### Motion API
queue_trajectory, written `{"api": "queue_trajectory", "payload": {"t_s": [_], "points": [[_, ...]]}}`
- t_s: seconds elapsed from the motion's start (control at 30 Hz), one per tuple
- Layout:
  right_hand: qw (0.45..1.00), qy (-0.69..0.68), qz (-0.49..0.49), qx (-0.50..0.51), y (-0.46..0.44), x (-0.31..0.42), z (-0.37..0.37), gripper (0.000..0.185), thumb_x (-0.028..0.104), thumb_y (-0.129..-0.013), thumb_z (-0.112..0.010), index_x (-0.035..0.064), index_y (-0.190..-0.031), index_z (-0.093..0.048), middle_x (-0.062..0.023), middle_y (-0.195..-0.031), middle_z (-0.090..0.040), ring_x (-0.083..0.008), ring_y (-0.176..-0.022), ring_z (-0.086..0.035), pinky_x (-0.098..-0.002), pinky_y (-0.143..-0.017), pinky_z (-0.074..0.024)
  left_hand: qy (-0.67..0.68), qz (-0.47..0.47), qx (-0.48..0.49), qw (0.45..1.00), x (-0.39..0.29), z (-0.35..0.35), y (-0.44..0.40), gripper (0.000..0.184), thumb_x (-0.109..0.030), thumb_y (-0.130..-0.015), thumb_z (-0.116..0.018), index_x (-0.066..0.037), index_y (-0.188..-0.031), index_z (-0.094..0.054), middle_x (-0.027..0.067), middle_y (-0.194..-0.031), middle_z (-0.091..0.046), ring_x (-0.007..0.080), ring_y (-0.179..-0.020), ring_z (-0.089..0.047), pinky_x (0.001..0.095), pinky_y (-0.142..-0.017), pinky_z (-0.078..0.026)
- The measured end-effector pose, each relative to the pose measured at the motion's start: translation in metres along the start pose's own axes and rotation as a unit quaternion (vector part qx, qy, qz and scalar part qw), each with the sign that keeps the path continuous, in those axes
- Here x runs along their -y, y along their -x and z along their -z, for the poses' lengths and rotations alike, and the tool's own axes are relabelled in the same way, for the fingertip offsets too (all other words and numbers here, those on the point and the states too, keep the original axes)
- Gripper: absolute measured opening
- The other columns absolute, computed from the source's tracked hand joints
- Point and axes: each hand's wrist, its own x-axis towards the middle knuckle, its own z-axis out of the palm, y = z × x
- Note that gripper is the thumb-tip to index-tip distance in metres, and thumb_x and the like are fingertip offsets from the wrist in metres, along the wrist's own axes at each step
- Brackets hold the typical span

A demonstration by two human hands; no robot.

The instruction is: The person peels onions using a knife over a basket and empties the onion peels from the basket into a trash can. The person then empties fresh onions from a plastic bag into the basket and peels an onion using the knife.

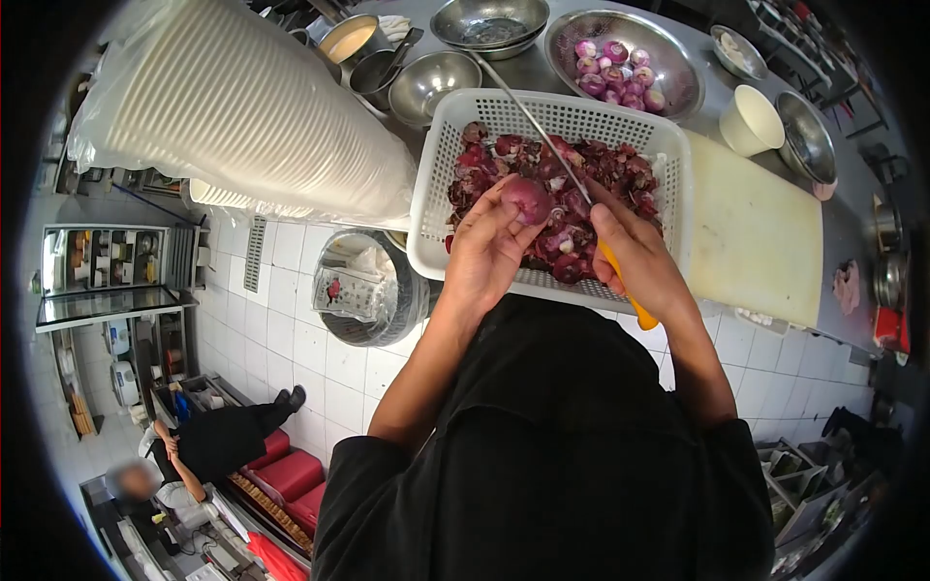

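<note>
A red onion (526, 200) is pinched in the fingers of my left hand (484, 242), held above a white perforated basket (431, 208). My right hand (639, 257) grips the yellow handle of a long-bladed knife (531, 118), whose blade slants up and left past the onion. A small gap shows between blade and onion. Red onions and loose papery skins (620, 169) fill the basket below both hands. At the back, a steel perforated colander (683, 77) holds several peeled purple onions (620, 73).
Right of the basket lies a pale cutting board (756, 232), with a cream tub (752, 120) behind it. Stacked white containers in plastic (252, 116) stand at left. Steel bowls (436, 82) line the back. A lined bin (373, 290) sits on the floor; another person (213, 445) is at lower left.
</note>
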Motion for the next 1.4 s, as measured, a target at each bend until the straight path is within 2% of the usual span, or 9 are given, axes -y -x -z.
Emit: {"api": "queue_trajectory", "payload": {"t_s": [0.23, 0.33, 0.4, 0.53, 0.63, 0.83, 1.03, 1.23, 1.4], "points": [[0.999, 0.025, 0.034, 0.029, 0.008, -0.002, -0.015, 0.06, 0.043, -0.101, -0.049, 0.0059, -0.148, -0.04, -0.0026, -0.073, -0.052, -0.0092, -0.059, -0.047, -0.026, -0.057, -0.0423, 0.0, -0.011, -0.014, 1.0, -0.001, -0.006, -0.003, 0.042, -0.006, -0.097, -0.056, 0.001, -0.137, -0.046, 0.0114, -0.123, -0.061, 0.0223, -0.116, -0.06, 0.0418, -0.107, -0.047], [0.998, 0.055, 0.031, 0.026, 0.005, -0.006, -0.016, 0.062, 0.043, -0.101, -0.049, 0.0041, -0.147, -0.04, -0.0095, -0.083, -0.063, -0.0174, -0.069, -0.061, -0.0319, -0.067, -0.0486, -0.03, -0.017, -0.013, 0.999, 0.0, -0.004, -0.003, 0.042, -0.005, -0.097, -0.056, 0.002, -0.137, -0.047, 0.0119, -0.122, -0.062, 0.0221, -0.113, -0.062, 0.0385, -0.1, -0.052], [0.993, 0.089, 0.074, 0.004, -0.001, -0.015, -0.017, 0.062, 0.043, -0.101, -0.049, 0.0033, -0.147, -0.04, -0.0165, -0.094, -0.067, -0.0268, -0.083, -0.066, -0.0363, -0.077, -0.0492, -0.051, -0.018, -0.032, 0.998, 0.0, -0.004, -0.003, 0.04, -0.002, -0.096, -0.056, 0.004, -0.134, -0.048, 0.013, -0.12, -0.063, 0.0219, -0.109, -0.064, 0.0361, -0.095, -0.055], [0.983, 0.144, 0.115, -0.013, 0.0, -0.015, -0.02, 0.063, 0.043, -0.1, -0.048, 0.0013, -0.146, -0.039, -0.0275, -0.108, -0.066, -0.0403, -0.109, -0.063, -0.0421, -0.092, -0.0458, -0.068, -0.047, -0.071, 0.994, 0.004, -0.007, -0.004, 0.034, 0.004, -0.093, -0.056, 0.007, -0.126, -0.052, 0.0143, -0.113, -0.064, 0.0213, -0.1, -0.067, 0.0329, -0.086, -0.059], [0.967, 0.179, 0.178, -0.045, -0.001, -0.022, -0.022, 0.063, 0.043, -0.1, -0.05, 0.0005, -0.145, -0.039, -0.0278, -0.1, -0.066, -0.0403, -0.102, -0.065, -0.0416, -0.088, -0.0474, -0.087, -0.067, -0.098, 0.989, 0.002, -0.012, -0.004, 0.028, 0.007, -0.09, -0.057, 0.007, -0.119, -0.056, 0.0117, -0.104, -0.066, 0.0178, -0.092, -0.068, 0.0287, -0.08, -0.058], [0.955, 0.21, 0.197, -0.071, 0.007, -0.022, -0.028, 0.064, 0.039, -0.099, -0.053, -0.0065, -0.142, -0.038, -0.025, -0.076, -0.065, -0.0417, -0.076, -0.067, -0.0448, -0.07, -0.0505, -0.161, -0.087, -0.118, 0.976, 0.006, -0.01, -0.004, 0.029, 0.007, -0.085, -0.059, 0.006, -0.114, -0.06, 0.008, -0.097, -0.067, 0.0105, -0.082, -0.064, 0.0206, -0.068, -0.051], [0.929, 0.246, 0.25, -0.121, -0.004, -0.026, -0.036, 0.065, 0.037, -0.098, -0.055, -0.0111, -0.139, -0.038, -0.0259, -0.068, -0.062, -0.0436, -0.066, -0.065, -0.0488, -0.058, -0.0477, -0.184, -0.071, -0.1, 0.975, 0.014, -0.005, 0.0, 0.035, 0.008, -0.083, -0.059, 0.004, -0.118, -0.061, 0.0064, -0.101, -0.068, 0.011, -0.085, -0.064, 0.0232, -0.071, -0.053], [0.933, 0.236, 0.239, -0.128, -0.017, -0.029, -0.037, 0.061, 0.037, -0.099, -0.054, -0.0062, -0.14, -0.042, -0.0259, -0.072, -0.064, -0.0441, -0.069, -0.066, -0.0483, -0.061, -0.0486, -0.223, -0.076, -0.068, 0.969, 0.026, 0.002, 0.008, 0.042, 0.01, -0.083, -0.063, 0.005, -0.125, -0.057, 0.0085, -0.107, -0.067, 0.0155, -0.092, -0.066, 0.0293, -0.081, -0.056], [0.993, 0.021, 0.111, -0.047, -0.025, -0.027, -0.021, 0.061, 0.044, -0.099, -0.053, 0.0004, -0.142, -0.045, -0.0087, -0.066, -0.06, -0.019, -0.05, -0.055, -0.0341, -0.048, -0.0423, -0.149, -0.061, -0.016, 0.987, 0.025, -0.003, 0.01, 0.048, 0.011, -0.085, -0.06, 0.006, -0.132, -0.052, 0.0127, -0.117, -0.064, 0.0186, -0.103, -0.064, 0.033, -0.095, -0.052]]}}
